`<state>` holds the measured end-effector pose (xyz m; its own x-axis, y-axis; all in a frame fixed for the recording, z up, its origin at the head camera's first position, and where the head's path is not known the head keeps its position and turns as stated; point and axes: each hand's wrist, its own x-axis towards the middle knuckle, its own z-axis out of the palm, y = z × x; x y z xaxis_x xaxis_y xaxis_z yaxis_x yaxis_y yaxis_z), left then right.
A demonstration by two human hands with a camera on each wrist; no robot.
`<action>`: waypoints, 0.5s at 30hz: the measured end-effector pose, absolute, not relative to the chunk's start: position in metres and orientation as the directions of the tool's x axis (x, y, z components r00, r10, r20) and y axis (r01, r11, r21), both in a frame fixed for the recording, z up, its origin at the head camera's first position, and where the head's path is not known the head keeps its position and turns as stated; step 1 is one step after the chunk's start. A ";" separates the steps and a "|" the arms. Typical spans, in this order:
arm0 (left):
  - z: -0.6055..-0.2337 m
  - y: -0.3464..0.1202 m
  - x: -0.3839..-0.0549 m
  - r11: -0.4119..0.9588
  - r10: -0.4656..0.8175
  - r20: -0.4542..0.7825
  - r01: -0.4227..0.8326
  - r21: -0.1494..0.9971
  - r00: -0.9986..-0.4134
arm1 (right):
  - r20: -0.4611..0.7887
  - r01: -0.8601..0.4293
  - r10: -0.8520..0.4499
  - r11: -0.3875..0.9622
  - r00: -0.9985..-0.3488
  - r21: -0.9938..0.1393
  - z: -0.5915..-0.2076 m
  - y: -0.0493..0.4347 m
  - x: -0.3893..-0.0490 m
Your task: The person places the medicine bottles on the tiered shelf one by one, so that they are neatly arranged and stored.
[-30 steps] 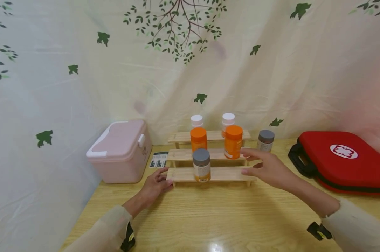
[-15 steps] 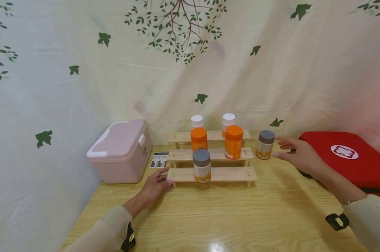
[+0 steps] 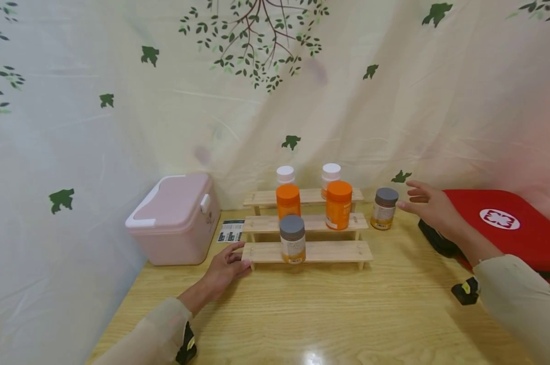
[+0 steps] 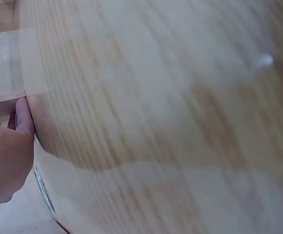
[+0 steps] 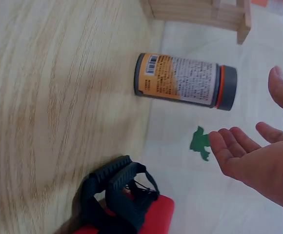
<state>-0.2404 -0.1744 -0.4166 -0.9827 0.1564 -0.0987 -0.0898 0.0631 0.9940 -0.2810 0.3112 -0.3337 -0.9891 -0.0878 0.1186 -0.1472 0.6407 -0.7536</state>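
A three-step wooden rack [image 3: 329, 252] stands on the table, and my left hand [image 3: 222, 268] holds the left end of its lowest step. The left wrist view shows thumb and fingers of that hand [image 4: 7, 146] at the step's end piece. On the lowest step is a jar with a grey lid [image 3: 293, 242]. Two orange jars [image 3: 287, 203] occupy the middle step, and two white-capped bottles [image 3: 331, 176] the top one. Right of the rack, a second grey-lidded jar [image 3: 383, 213] stands upright on the table. Beside its lid hovers my right hand [image 3: 432, 208], fingers spread, holding nothing.
A pink lidded box [image 3: 174, 220] sits left of the rack, with a printed card [image 3: 230, 231] between them. At the right lies a red first-aid case [image 3: 525, 238] with a black handle [image 5: 117, 195]. A leaf-patterned cloth [image 3: 256, 121] hangs behind the table.
My right hand has moved right, from the right end of the rack to the far side of the grey-lidded jar, and risen slightly toward its lid. The left hand has stayed put.
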 end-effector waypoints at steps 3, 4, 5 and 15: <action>-0.417 -0.174 -0.240 0.067 0.157 -0.104 -0.094 0.993 -0.982 | 0.095 -0.145 -0.114 0.612 -0.989 -0.778 -0.338 0.312 -0.292; -0.417 -0.174 -0.240 0.066 0.157 -0.105 -0.096 0.993 -0.982 | 0.086 -0.144 -0.123 0.607 -0.989 -0.782 -0.339 0.312 -0.295; -0.417 -0.174 -0.240 0.064 0.157 -0.105 -0.096 0.993 -0.982 | 0.082 -0.146 -0.132 0.605 -0.988 -0.783 -0.340 0.312 -0.299; -0.418 -0.175 -0.241 0.039 0.163 -0.090 -0.085 0.996 -0.982 | 0.039 -0.140 -0.186 0.572 -0.982 -0.808 -0.351 0.302 -0.316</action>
